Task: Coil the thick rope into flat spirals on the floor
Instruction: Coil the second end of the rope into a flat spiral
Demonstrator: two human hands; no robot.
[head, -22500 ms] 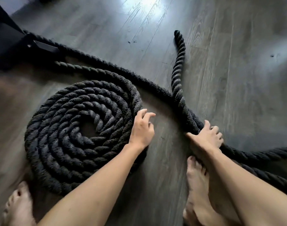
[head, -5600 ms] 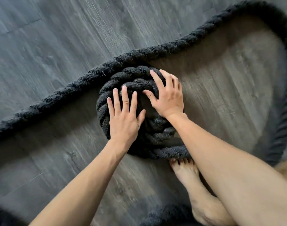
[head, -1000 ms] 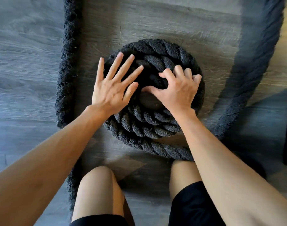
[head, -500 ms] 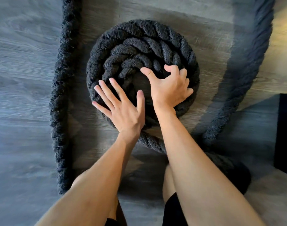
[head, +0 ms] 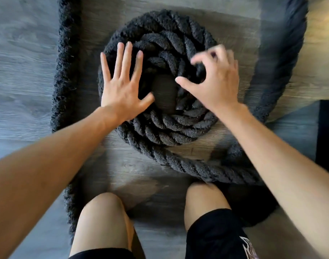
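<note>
Writing: pale print on the black shorts (head: 216,238) at the bottom right edge, not legible. No other labels seen.

Floor (head: 25,75): grey wood planks. Open planks lie left of the leftmost rope run, and a narrower bare strip sits between that run and the coil.

Rope (head: 169,131): one, thick, dark and fuzzy. It is coiled flat at floor centre in roughly three turns round a small bare middle. Loose runs: one down the left, one curving down the right, one leaving the coil's near side toward the lower right.

Left hand (head: 122,86): flat, fingers spread, pressing on the coil's left side.

Right hand (head: 214,85): motion-blurred, fingers curled, thumb and forefinger hooked round an inner turn on the coil's right.

Knees: two, bare, at the bottom edge.

Right edge: a dark panel (head: 326,137) with a blue strip beside it.
</note>
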